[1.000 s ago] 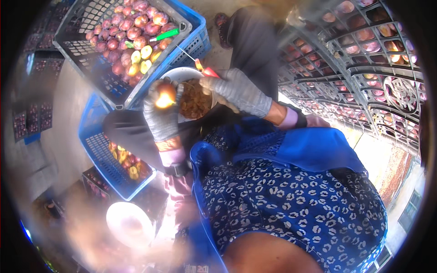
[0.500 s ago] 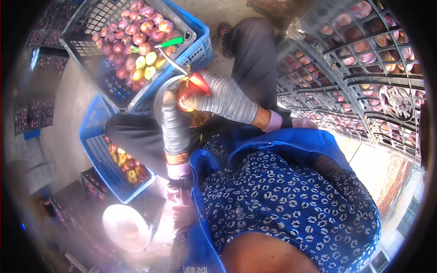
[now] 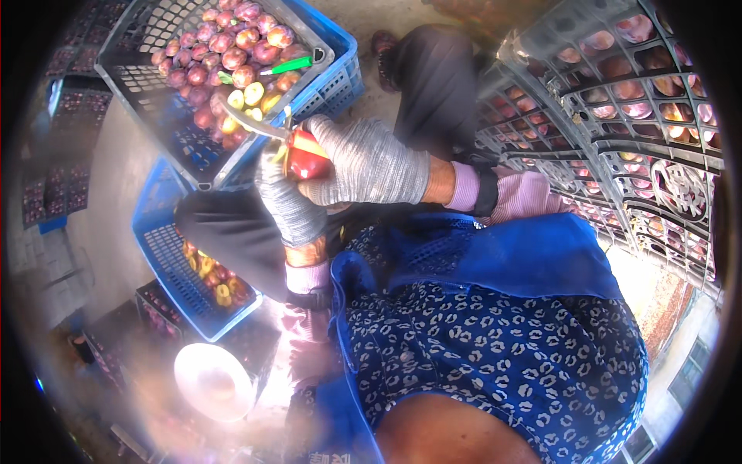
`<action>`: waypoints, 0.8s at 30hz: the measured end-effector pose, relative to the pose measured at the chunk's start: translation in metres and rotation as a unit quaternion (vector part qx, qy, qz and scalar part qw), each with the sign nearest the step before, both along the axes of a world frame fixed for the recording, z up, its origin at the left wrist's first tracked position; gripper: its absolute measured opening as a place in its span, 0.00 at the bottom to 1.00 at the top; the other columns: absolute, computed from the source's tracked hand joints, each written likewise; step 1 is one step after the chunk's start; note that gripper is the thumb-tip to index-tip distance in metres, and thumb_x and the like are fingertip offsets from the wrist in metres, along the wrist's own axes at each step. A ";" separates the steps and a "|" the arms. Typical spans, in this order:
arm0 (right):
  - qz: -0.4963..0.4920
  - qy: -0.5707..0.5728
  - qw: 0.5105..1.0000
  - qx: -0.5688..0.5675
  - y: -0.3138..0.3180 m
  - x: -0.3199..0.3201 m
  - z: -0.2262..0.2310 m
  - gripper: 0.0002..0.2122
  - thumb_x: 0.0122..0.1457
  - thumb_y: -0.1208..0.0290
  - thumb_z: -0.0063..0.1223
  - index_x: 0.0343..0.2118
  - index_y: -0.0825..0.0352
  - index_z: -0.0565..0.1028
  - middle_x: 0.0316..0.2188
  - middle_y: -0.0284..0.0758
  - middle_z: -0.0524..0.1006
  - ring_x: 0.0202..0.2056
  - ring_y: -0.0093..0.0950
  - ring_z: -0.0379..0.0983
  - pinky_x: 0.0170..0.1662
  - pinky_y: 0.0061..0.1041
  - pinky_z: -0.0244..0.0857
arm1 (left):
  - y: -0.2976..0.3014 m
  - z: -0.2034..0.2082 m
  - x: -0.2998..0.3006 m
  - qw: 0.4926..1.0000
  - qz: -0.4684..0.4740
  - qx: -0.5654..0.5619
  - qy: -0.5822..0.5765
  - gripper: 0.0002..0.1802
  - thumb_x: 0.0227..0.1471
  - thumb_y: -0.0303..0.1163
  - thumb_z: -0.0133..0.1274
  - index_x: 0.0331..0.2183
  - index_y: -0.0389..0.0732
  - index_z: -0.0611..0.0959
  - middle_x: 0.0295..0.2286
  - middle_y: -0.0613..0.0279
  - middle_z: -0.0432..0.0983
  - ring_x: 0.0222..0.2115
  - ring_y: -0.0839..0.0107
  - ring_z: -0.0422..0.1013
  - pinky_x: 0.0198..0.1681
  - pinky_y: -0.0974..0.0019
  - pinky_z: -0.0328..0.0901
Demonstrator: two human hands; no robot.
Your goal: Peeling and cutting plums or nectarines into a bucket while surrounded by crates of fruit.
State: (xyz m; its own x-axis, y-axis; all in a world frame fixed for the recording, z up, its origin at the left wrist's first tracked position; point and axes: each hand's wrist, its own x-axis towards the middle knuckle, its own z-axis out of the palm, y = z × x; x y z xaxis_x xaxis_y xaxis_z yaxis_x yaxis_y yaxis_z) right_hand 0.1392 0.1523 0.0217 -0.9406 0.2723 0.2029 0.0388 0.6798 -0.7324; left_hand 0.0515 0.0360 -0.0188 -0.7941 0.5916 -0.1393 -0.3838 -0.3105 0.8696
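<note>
"What's furthest left?"
"A blue perforated plastic crate (image 3: pixel 166 255) of cut plums (image 3: pixel 220 282), then a black plastic crate (image 3: pixel 143 108) of purplish-red plums (image 3: pixel 220 58)."
"And next?"
"A curved metal-bladed knife (image 3: pixel 259 125), pointing left; the grey-gloved left hand (image 3: pixel 292 203), fingertips hidden, so I can't tell its grip; a glossy red rounded thing (image 3: pixel 309 164) between the hands; the grey-gloved right hand (image 3: pixel 371 164), fingers curled round the knife's handle."

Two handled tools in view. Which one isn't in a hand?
The green-handled tool, at the plum-filled dark crate. The other, a curved-bladed knife, is gripped in the right hand.
</note>
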 end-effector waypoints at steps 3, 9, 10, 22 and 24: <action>-0.043 0.016 0.995 -0.091 -0.003 -0.008 -0.012 0.30 0.44 0.55 0.60 0.46 0.69 0.64 0.30 0.47 0.75 0.31 0.45 0.74 0.34 0.38 0.68 | 0.010 -0.005 -0.003 0.976 0.060 -0.049 0.203 0.15 0.57 0.34 0.42 0.40 0.33 0.76 0.36 0.60 0.73 0.37 0.74 0.68 0.41 0.67 0.65; -0.098 0.012 0.974 -0.202 0.000 -0.018 -0.037 0.24 0.47 0.58 0.61 0.44 0.68 0.70 0.31 0.41 0.76 0.35 0.32 0.75 0.39 0.29 0.67 | 0.019 -0.010 -0.011 0.995 0.043 -0.076 0.058 0.16 0.56 0.38 0.46 0.34 0.33 0.78 0.28 0.64 0.74 0.29 0.78 0.67 0.33 0.72 0.64; -0.057 -0.017 0.952 -0.301 0.008 -0.016 -0.028 0.21 0.50 0.60 0.59 0.43 0.68 0.71 0.31 0.36 0.77 0.34 0.25 0.74 0.39 0.27 0.67 | 0.011 -0.001 -0.011 0.994 -0.032 -0.106 -0.012 0.18 0.56 0.41 0.46 0.34 0.34 0.78 0.28 0.65 0.73 0.29 0.79 0.67 0.30 0.75 0.64; 0.054 -0.007 0.996 -0.069 0.021 -0.004 -0.020 0.34 0.41 0.49 0.63 0.50 0.63 0.66 0.32 0.45 0.75 0.35 0.43 0.74 0.38 0.33 0.69 | 0.012 0.013 -0.012 0.987 -0.046 -0.045 -0.149 0.22 0.55 0.47 0.44 0.40 0.38 0.75 0.34 0.62 0.73 0.31 0.74 0.71 0.29 0.74 0.68; 0.005 -0.042 0.998 -0.050 0.020 -0.007 -0.018 0.33 0.41 0.50 0.64 0.48 0.65 0.66 0.33 0.44 0.76 0.35 0.42 0.75 0.37 0.33 0.69 | 0.009 0.010 -0.011 0.993 -0.056 -0.066 -0.084 0.22 0.55 0.47 0.44 0.41 0.37 0.75 0.34 0.62 0.73 0.31 0.75 0.71 0.30 0.74 0.68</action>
